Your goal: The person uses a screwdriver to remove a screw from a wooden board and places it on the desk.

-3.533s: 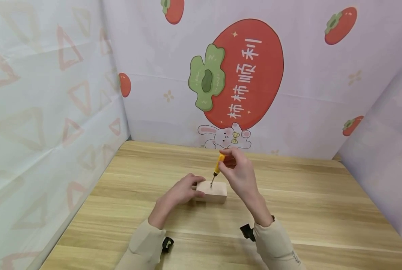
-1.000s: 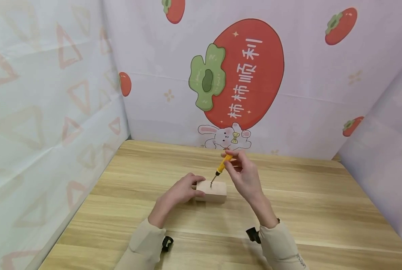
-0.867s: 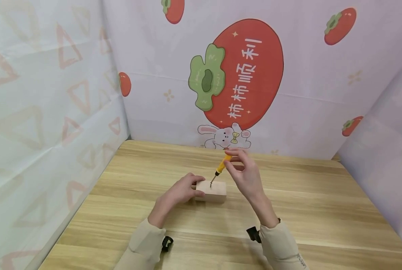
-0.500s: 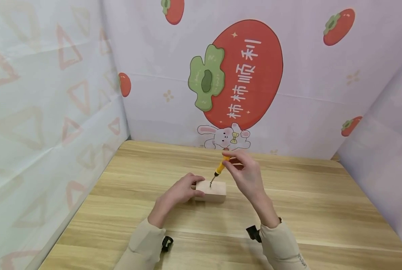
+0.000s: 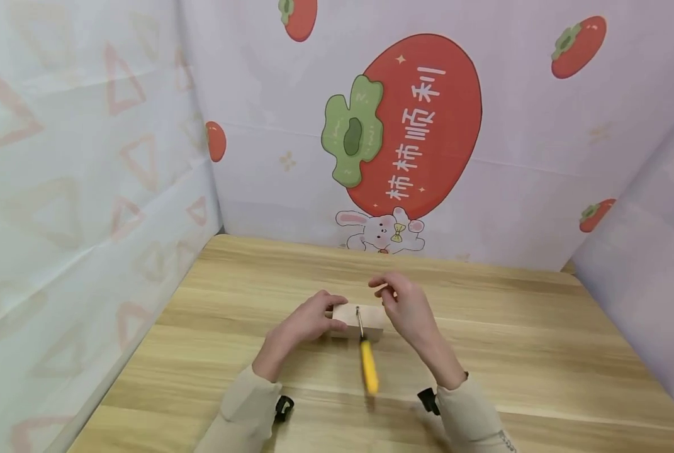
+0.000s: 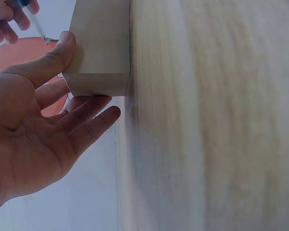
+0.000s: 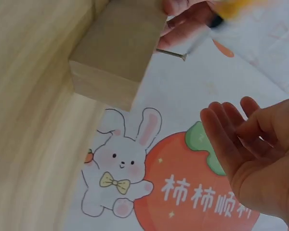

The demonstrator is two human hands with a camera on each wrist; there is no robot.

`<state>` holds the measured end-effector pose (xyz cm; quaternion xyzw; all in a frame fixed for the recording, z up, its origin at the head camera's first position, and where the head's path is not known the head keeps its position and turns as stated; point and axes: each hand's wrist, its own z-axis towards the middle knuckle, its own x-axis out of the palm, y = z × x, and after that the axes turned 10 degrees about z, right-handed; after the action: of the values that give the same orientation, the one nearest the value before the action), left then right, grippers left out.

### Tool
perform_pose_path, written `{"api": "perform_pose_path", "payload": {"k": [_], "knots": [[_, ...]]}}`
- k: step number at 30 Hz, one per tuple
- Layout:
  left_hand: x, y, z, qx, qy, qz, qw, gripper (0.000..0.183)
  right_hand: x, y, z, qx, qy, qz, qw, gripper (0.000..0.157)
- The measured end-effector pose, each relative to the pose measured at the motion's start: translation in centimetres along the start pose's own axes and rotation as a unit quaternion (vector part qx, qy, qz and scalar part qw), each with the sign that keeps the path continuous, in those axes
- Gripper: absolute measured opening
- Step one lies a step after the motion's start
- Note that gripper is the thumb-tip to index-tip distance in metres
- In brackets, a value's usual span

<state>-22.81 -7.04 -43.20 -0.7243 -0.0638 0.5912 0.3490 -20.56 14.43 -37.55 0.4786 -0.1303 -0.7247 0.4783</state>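
My left hand (image 5: 305, 319) grips the left end of a pale wooden block (image 5: 375, 318), thumb on the near side and fingers beyond it. A screw (image 7: 171, 53) stands up from the block's top face. The yellow-handled screwdriver (image 5: 369, 367) is out of my hands, tilted toward me with its tip at the screw head and its handle blurred over the near side of the block. To the right of the block, my right hand (image 5: 409, 311) hovers with loosely bent fingers and nothing in them, as the right wrist view (image 7: 260, 149) shows too.
The block lies on a wood-grain table (image 5: 512, 352). Behind it hangs a printed cloth (image 5: 518, 126) with persimmons and a rabbit, and a white cloth (image 5: 87, 189) with triangles closes off the left side.
My right hand has let go of the screwdriver, which has swung from leaning up and right to tipping down toward me. The left hand and the block have stayed in place.
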Motion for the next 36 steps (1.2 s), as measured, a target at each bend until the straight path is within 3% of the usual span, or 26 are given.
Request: {"api": "perform_pose_path", "payload": {"k": [8,16,22,25,36], "knots": [[0.0,-0.3,0.2,-0.001,-0.001,-0.011,0.9999,0.054,-2.1,1.2,-0.3,0.018,0.083,-0.035,0.996,0.02],[0.2,-0.4,0.1,-0.008,-0.002,-0.005,1.0,0.055,-3.2,0.4,-3.1,0.011,0.178,-0.06,0.982,0.015],[0.2,-0.3,0.1,-0.004,-0.005,-0.001,1.0,0.056,-3.7,-0.3,-5.9,-0.05,0.287,-0.069,0.954,0.018],[0.2,-0.2,0.1,-0.004,-0.005,-0.002,1.0,0.055,-3.5,-0.6,-7.3,-0.095,0.314,-0.068,0.942,0.022],[0.1,-0.4,-0.1,-0.003,-0.005,-0.007,1.0,0.055,-1.5,-1.1,-9.9,-0.21,0.345,-0.116,0.908,0.023]]}}
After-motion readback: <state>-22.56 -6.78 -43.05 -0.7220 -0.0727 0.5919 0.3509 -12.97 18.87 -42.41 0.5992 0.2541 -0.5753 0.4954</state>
